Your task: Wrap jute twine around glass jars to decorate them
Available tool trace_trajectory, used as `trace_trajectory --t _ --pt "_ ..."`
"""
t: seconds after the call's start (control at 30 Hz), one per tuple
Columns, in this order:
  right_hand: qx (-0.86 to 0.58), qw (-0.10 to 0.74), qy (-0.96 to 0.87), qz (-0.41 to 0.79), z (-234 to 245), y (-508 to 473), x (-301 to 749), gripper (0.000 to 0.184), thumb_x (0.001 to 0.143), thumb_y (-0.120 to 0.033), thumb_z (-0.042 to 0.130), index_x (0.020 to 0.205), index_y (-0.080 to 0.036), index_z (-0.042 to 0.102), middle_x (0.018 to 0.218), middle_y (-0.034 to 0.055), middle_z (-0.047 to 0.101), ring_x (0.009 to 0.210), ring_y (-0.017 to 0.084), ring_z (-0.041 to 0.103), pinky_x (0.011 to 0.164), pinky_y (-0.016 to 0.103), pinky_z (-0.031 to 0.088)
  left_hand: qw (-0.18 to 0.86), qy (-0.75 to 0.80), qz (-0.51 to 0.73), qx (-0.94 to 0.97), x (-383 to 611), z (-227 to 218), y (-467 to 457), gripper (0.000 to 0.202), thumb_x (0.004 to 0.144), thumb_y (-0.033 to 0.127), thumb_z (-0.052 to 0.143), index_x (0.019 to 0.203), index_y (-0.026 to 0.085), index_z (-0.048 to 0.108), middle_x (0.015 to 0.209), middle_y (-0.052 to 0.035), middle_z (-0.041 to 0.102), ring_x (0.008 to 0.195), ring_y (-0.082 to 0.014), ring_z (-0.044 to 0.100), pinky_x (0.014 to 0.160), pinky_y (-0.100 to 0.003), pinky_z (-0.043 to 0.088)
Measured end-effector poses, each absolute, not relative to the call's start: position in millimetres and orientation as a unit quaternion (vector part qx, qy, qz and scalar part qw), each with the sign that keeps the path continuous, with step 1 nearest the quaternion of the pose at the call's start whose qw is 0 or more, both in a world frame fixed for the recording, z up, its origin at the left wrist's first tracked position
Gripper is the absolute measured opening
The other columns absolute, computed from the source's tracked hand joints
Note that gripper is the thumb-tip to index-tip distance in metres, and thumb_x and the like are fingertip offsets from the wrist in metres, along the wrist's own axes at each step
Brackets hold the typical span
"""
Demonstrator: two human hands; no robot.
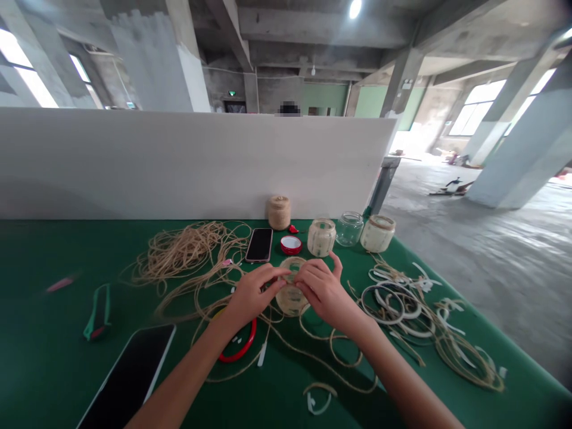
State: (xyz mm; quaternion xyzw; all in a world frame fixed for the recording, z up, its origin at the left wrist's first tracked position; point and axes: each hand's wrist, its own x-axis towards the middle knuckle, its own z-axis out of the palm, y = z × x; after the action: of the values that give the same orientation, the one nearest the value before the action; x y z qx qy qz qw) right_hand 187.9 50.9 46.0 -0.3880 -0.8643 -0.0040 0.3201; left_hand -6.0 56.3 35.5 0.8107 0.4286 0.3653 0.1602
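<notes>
A pale jar stands on the green table between my hands, its neck partly hidden by my fingers. My left hand has its thumb and index finger closed on the left side of the neck. On the right side, my right hand presses its bent fingers to the same neck, the little finger raised. Whether a cord or strip lies under the fingertips I cannot make out. Loose twine runs from the jar's base across the table. Under my left forearm lies a red and yellow ring.
Behind stand a wrapped jar, a clear glass jar, another wrapped jar, a twine spool and a red lid. Twine, a phone, a tablet, green snips and pale rings surround them.
</notes>
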Motion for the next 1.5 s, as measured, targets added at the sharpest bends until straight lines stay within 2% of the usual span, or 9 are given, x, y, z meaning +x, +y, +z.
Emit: trace_trajectory --t 0.23,0.37,0.53,0.8,0.9,1.03,1.13,1.23,1.5 --pt "-0.393 0.344 -0.852 0.035 44 52 188 0.014 0.088 -0.02 0.044 0.081 -0.022 0.056 0.086 0.0001 0.064 0.096 0.017 0.05 0.101 0.048 0.002 0.147 0.419 0.371 0.816 -5 39 55 0.013 0.087 0.026 0.047 0.082 0.019 0.057 0.08 0.0001 0.058 0.071 -0.0117 0.054 0.063 -0.021 0.041" --pt "-0.403 0.357 -0.841 0.044 43 52 184 0.015 0.089 -0.023 0.044 0.088 -0.024 0.058 0.09 0.0006 0.065 0.099 0.019 0.05 0.101 0.05 -0.001 0.116 0.393 0.388 0.825 -6 33 58 0.011 0.087 0.023 0.047 0.083 0.019 0.057 0.078 -0.0002 0.057 0.073 -0.0115 0.054 0.066 -0.022 0.041" --pt "-0.396 0.338 -0.854 0.017 42 53 179 0.022 0.09 -0.022 0.04 0.08 -0.022 0.059 0.084 0.0017 0.066 0.094 0.018 0.052 0.101 0.051 -0.002 0.024 0.344 0.389 0.854 -10 23 61 0.011 0.087 0.019 0.047 0.091 0.018 0.057 0.083 -0.0026 0.058 0.076 -0.0119 0.056 0.069 -0.022 0.043" --pt "-0.374 0.3 -0.878 -0.012 47 55 180 0.02 0.089 -0.017 0.039 0.077 -0.018 0.055 0.078 0.0026 0.063 0.092 0.018 0.053 0.101 0.05 0.003 -0.117 0.32 0.348 0.873 -15 17 60 0.019 0.087 0.016 0.043 0.1 0.017 0.057 0.084 -0.0058 0.061 0.075 -0.0132 0.058 0.065 -0.022 0.044" --pt "-0.364 0.283 -0.887 -0.011 50 56 180 0.02 0.088 -0.015 0.038 0.075 -0.017 0.053 0.077 0.0024 0.061 0.09 0.017 0.052 0.101 0.051 0.005 -0.077 0.314 0.371 0.871 -16 14 62 0.02 0.087 0.015 0.044 0.102 0.018 0.056 0.084 -0.0055 0.06 0.076 -0.013 0.057 0.064 -0.022 0.044" --pt "-0.354 0.278 -0.893 0.008 52 57 182 0.019 0.087 -0.012 0.037 0.077 -0.018 0.052 0.078 0.0014 0.061 0.092 0.016 0.051 0.102 0.049 0.007 0.035 0.359 0.397 0.844 -14 19 63 0.013 0.088 0.022 0.045 0.092 0.019 0.057 0.083 -0.0034 0.06 0.075 -0.0122 0.058 0.066 -0.022 0.046" --pt "-0.352 0.282 -0.891 0.041 52 57 184 0.019 0.086 -0.011 0.037 0.078 -0.019 0.052 0.083 0.0006 0.061 0.097 0.015 0.05 0.103 0.046 0.009 0.071 0.387 0.383 0.836 -12 25 62 0.017 0.087 0.028 0.047 0.099 0.02 0.056 0.087 -0.0026 0.062 0.073 -0.0122 0.058 0.062 -0.021 0.046" --pt "-0.355 0.276 -0.891 0.07 53 58 188 0.018 0.086 -0.012 0.038 0.078 -0.02 0.052 0.085 -0.0006 0.061 0.102 0.015 0.047 0.103 0.046 0.006 0.077 0.388 0.368 0.841 -13 28 62 0.021 0.088 0.028 0.045 0.105 0.022 0.055 0.09 -0.0029 0.062 0.076 -0.0126 0.059 0.065 -0.021 0.047" --pt "-0.367 0.253 -0.888 0.113 61 58 203 0.023 0.087 -0.009 0.037 0.084 -0.022 0.056 0.09 0.0003 0.064 0.113 0.018 0.042 0.101 0.051 -0.002 0.027 0.381 0.337 0.86 -25 34 67 0.022 0.089 0.028 0.043 0.104 0.022 0.059 0.088 -0.003 0.059 0.078 -0.0117 0.057 0.068 -0.02 0.044"
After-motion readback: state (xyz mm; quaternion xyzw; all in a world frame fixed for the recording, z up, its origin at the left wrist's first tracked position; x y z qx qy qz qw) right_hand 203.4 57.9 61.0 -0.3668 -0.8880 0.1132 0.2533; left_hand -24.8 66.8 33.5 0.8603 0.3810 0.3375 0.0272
